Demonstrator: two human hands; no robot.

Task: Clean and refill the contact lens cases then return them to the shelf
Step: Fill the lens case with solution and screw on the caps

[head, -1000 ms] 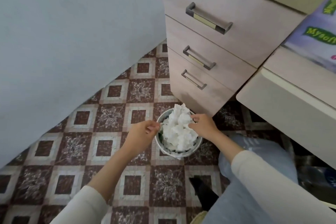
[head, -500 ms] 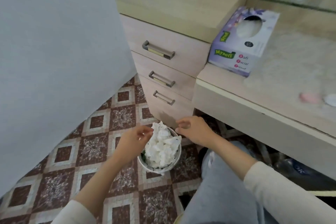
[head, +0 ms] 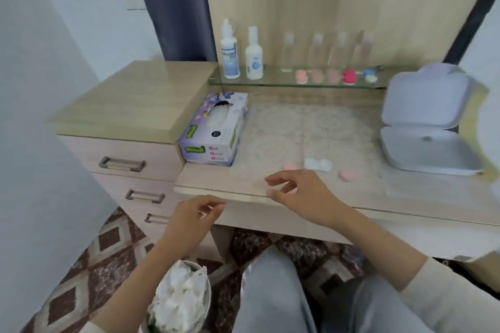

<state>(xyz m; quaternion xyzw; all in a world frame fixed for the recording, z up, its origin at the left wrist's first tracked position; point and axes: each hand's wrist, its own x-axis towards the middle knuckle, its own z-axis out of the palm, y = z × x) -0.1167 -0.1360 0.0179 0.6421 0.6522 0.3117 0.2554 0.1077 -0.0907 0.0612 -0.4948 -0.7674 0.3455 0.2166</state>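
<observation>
**While your hands are empty, the loose caps are the risk**

Because the fingers [head: 272,180] of your right hand [head: 300,197] are loosely curled and hold nothing as they hover over the front edge of the pale wooden desk top [head: 216,181], a hasty reach could sweep the small round pink cap [head: 290,167] just beyond them onto the floor. Your left hand [head: 192,222] hangs lower, in front of that edge, with thumb and forefinger near each other and nothing visible between them. The white twin-well plastic contact lens case [head: 318,164] lies on the desk between that cap and a second pink cap [head: 347,175]. It looks uncapped, so a knock could spill or dirty the wells. Below your left forearm stands the round metal bin of crumpled white tissues [head: 180,303], where a dropped cap could vanish. Farther back, two white solution bottles [head: 230,54] stand upright on the glass shelf [head: 270,83]; a brushing sleeve could topple them.
</observation>
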